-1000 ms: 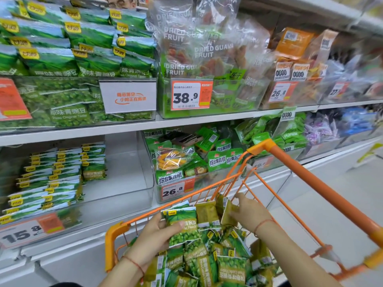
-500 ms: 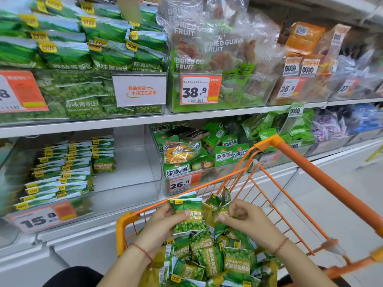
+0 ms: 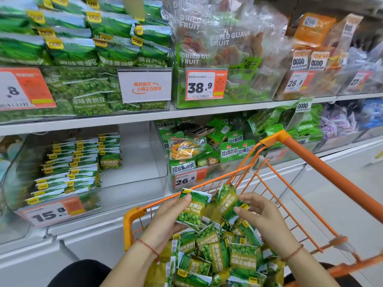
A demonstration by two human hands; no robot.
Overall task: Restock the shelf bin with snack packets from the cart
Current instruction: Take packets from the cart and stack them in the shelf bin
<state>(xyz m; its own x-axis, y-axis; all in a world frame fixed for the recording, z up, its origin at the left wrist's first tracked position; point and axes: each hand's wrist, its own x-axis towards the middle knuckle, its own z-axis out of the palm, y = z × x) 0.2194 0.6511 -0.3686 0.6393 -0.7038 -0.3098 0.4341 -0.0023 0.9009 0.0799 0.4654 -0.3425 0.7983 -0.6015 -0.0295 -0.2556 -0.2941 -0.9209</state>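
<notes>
An orange wire cart in front of me is heaped with small green pea snack packets. My left hand grips a stack of these packets above the heap, thumb on top. My right hand pinches another green-and-yellow packet right beside that stack. The clear shelf bin on the lower shelf at left holds rows of the same packets on its left side; its right half is bare.
A 15.8 price tag marks the bin's front. To the bin's right stands a bin of mixed vegetable crisps. The upper shelf holds large green pea bags and dried guava fruit bags. White floor lies at right.
Both hands have lifted their packets higher above the cart heap and drawn them together. The view has shifted left and closer to the shelf.
</notes>
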